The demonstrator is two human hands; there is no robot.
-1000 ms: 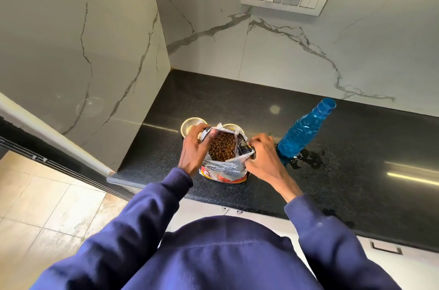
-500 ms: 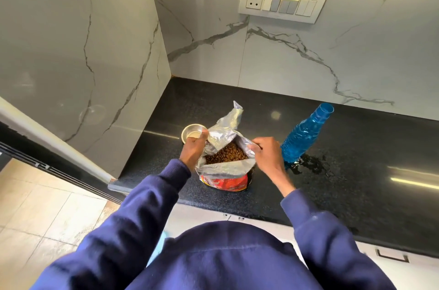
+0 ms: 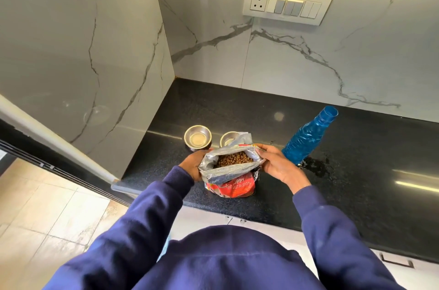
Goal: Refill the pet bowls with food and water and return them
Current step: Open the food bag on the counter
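Leftmost on the black counter (image 3: 356, 147) sits a steel bowl (image 3: 197, 139), its bottom pale and shiny — whether that is water or bare metal I cannot tell. Just right of it a second bowl (image 3: 228, 138) stands half hidden behind the raised flap of the food bag (image 3: 231, 171), which rests upright on the counter near the front edge, mouth spread, brown kibble (image 3: 234, 159) showing inside.

The left hand (image 3: 193, 166) wraps the bag's left side, fingers closed on the foil; the right hand (image 3: 276, 164) pinches the right lip of the mouth between thumb and fingers. Both forearms reach forward in dark blue sleeves, wrists bent slightly inward toward the bag.

That bag looks soft and crinkly, likely light, with loose contents that will shift — so it probably wants one hand low on the body and one guiding the lip when tipped toward a bowl.

Farther right a blue bottle (image 3: 306, 137) stands uncapped, apart from the hands, with a wet patch (image 3: 318, 166) beside its base.
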